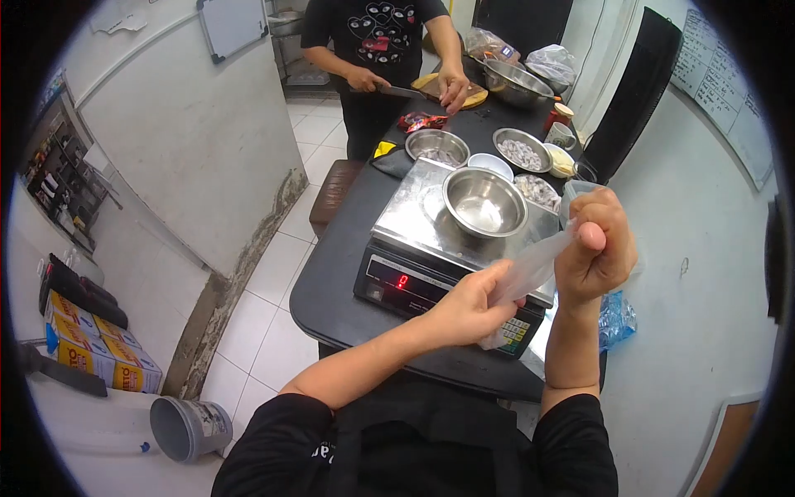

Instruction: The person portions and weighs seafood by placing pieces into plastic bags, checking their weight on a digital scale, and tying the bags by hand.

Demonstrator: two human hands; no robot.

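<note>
A translucent plastic bag (530, 267) is stretched between my two hands, over the front right of a digital scale (414, 282). My left hand (469, 306) is closed on its lower part, thumb on top. Higher and to the right, my right hand (598, 244) grips the bag's upper end in a fist. On the scale's metal platform stands a steel bowl (485, 203) with nothing in it. The red display reads 0. Behind it are a steel bowl (437, 147) with greyish pieces, a white bowl (491, 165) and a bag of greyish pieces (538, 192).
Across the black table (331, 290), another person (381, 66) holds a knife (403, 91) by a cutting board (451, 89). A bowl of pale pieces (522, 151), a mug (561, 136) and a large steel bowl (517, 83) line the right side. Blue plastic (617, 321) lies near my right forearm.
</note>
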